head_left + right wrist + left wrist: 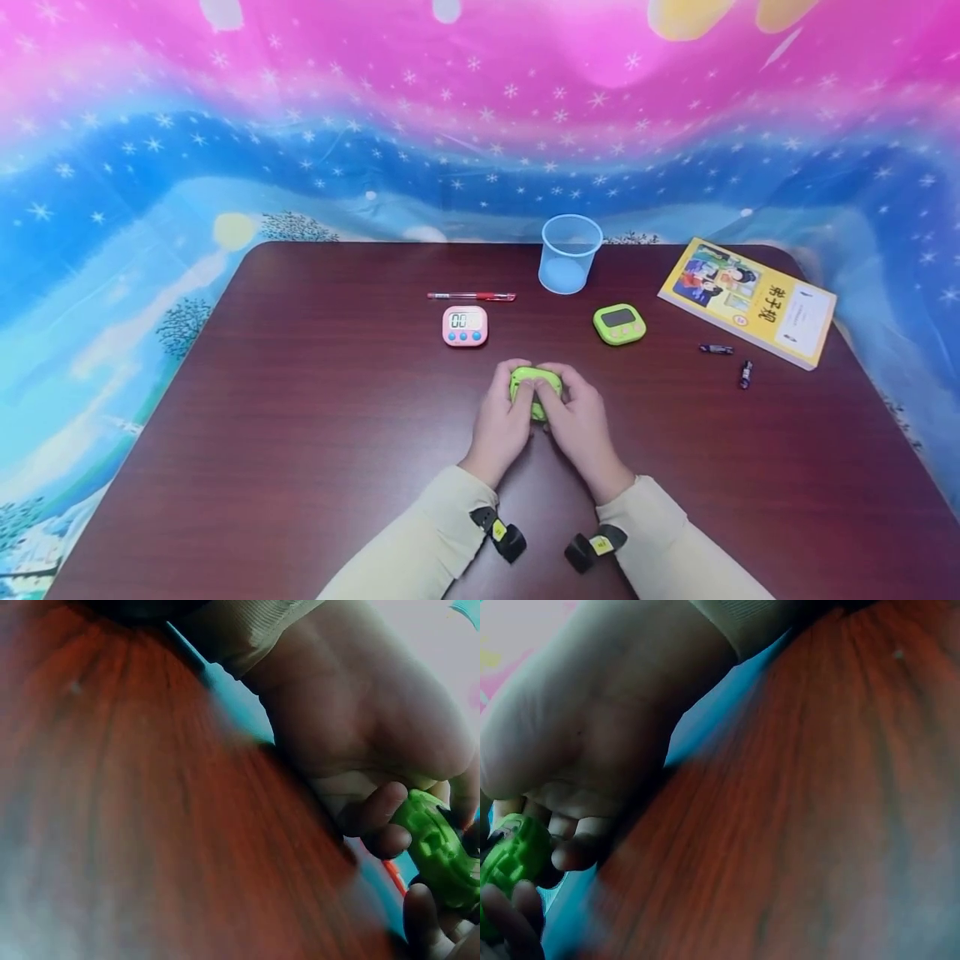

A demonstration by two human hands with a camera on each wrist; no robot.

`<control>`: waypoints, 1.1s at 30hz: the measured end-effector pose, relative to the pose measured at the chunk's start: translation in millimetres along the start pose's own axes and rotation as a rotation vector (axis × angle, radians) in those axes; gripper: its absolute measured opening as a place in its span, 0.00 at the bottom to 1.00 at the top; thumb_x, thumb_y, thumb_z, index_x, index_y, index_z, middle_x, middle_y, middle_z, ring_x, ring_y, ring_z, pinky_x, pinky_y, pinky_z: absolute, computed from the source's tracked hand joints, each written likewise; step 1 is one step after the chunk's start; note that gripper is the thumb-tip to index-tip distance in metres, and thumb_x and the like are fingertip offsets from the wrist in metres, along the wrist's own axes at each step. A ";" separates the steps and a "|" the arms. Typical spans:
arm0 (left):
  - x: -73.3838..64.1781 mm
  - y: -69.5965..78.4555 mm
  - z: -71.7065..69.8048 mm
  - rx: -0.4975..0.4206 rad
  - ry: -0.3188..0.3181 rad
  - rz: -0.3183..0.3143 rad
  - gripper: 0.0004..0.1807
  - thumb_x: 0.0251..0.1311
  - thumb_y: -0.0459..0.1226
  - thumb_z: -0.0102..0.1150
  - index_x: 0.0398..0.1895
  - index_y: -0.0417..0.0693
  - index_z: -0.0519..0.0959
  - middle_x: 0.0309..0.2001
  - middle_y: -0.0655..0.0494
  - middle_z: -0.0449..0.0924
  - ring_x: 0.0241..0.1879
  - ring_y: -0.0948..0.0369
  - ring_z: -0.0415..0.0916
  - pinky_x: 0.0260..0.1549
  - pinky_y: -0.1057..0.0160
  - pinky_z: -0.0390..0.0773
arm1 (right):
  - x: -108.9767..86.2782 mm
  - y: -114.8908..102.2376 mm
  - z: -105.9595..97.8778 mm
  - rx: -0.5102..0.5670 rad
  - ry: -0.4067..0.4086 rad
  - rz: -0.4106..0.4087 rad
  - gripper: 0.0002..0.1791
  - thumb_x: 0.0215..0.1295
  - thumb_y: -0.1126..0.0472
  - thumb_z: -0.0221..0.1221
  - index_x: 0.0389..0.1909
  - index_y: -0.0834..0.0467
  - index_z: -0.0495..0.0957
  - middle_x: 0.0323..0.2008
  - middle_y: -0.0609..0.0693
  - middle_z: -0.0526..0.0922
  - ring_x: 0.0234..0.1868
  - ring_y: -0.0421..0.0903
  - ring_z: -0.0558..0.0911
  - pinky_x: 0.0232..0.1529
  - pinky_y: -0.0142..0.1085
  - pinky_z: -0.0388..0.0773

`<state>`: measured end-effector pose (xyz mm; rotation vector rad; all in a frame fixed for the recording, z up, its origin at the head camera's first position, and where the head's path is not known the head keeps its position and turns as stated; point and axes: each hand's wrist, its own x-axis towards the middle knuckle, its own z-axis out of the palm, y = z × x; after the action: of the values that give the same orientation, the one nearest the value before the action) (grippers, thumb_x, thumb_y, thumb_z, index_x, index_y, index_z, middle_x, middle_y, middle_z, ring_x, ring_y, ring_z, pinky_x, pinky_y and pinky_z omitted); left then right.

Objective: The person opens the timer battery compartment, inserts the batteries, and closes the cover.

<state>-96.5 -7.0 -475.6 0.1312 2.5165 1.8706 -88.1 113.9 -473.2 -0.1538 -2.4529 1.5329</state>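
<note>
Backdrop cloth (375,92): pink and blue, snowflake-printed; we see it hanging beyond the far edge of the table.

Table (322,383): dark reddish, wood-grained; carries all items below except the held casing.

Book (750,304): yellow, laid flat and aslant at the far right, cover up; we judge it set aside there to leave the near middle for handwork.

Hands: two. The left hand (504,423) and right hand (583,425) meet at the middle, together grasping one green casing, fingers wrapped round its sides, thumbs on the face toward the wearer. We take this paired grip as a way to steady a small piece while the thumbs bear on it; whether they press hard, we cannot tell.

Cup (567,271): translucent blue, upright near the far edge, likely kept there out of the arms' way.

Green timer (619,325): flat on the table, right of and beyond the hands, screen up.

Green casing (537,377): between the two hands, enclosed from left and right, partly hidden by the thumbs; moulded recesses show in both wrist views.

Pink timer (464,326): left of and beyond the hands, display up, presumably for easy reading.

Pen (472,297): red and clear, lying crosswise just beyond the pink timer.

Batteries (716,349): two, dark, loose near the book's near edge, well right of the hands, apart from each other.
</note>
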 end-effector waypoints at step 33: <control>-3.6 -16.3 -43.4 -0.403 -0.367 -0.055 0.31 0.75 0.29 0.46 0.78 0.46 0.53 0.55 0.33 0.76 0.29 0.55 0.82 0.30 0.60 0.86 | 18.7 37.0 -50.9 0.064 -0.178 -0.044 0.19 0.63 0.65 0.68 0.55 0.60 0.83 0.31 0.52 0.87 0.28 0.39 0.85 0.33 0.30 0.85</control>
<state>-96.2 -53.3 -478.8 0.3586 1.8575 2.0603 -94.3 178.6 -482.3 0.0498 -2.5174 1.6698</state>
